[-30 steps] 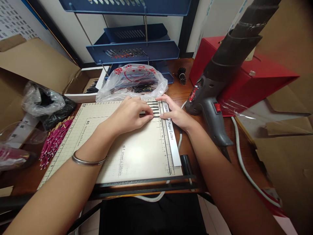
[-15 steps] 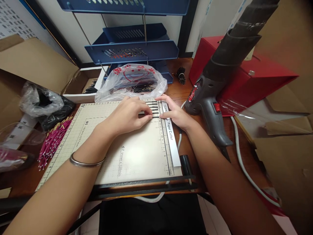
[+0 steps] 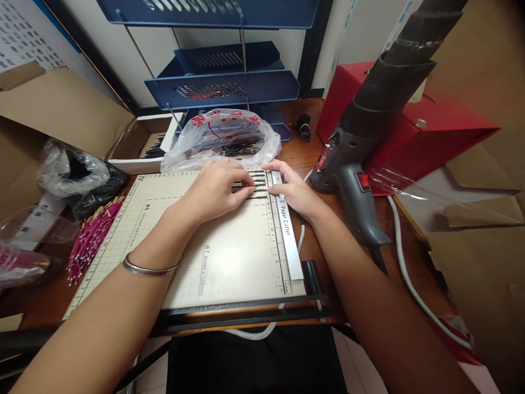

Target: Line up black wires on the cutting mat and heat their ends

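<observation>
Several thin black cords (image 3: 259, 197) lie side by side across the top right of a cream paper cutter board (image 3: 238, 246). My left hand (image 3: 223, 186) rests over their left part, its thumb and forefinger closed on one cord just above the lowest. The lowest cord lies below that thumb. At the cords' right ends is my right hand (image 3: 293, 189), its thumb and forefinger spread apart and their tips at the board's ruled strip. Its palm lies over the white label strip (image 3: 289, 235). My left hand hides much of the cords.
Behind the board sits a plastic bag (image 3: 223, 128) of black cords, below blue trays (image 3: 221, 87). A heat gun (image 3: 356, 169) and red box (image 3: 435, 126) stand right. Magenta cords (image 3: 92, 235) lie left. The cutter's black handle (image 3: 312, 276) is at the front right.
My left thumb and forefinger have shifted up from the lowest cord to the one above it. My right thumb has also moved up slightly along the cord ends.
</observation>
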A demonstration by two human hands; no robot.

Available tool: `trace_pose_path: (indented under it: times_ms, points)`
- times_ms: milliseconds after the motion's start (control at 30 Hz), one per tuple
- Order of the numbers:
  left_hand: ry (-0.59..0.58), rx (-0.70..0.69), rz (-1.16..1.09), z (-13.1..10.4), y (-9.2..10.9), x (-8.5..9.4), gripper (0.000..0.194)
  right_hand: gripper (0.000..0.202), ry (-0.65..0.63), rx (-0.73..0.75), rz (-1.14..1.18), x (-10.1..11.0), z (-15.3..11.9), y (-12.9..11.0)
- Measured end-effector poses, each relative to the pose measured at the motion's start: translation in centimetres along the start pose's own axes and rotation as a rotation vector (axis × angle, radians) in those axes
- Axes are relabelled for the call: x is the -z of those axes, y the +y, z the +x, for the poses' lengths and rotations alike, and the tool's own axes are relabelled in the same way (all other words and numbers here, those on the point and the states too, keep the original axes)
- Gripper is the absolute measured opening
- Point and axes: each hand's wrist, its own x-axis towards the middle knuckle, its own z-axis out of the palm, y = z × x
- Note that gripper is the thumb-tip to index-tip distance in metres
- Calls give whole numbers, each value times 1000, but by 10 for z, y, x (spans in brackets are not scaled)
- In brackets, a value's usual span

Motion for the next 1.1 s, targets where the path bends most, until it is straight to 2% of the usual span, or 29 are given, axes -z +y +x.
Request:
trace_pose_path:
  times_ms: [400, 1100]
  points:
    - [-45, 12, 24, 2, 1, -1, 20, 54, 1, 11, 9, 0, 1, 0]
    - [-55, -8, 17, 3, 0, -2, 20, 57, -10, -16, 15, -1, 0, -2]
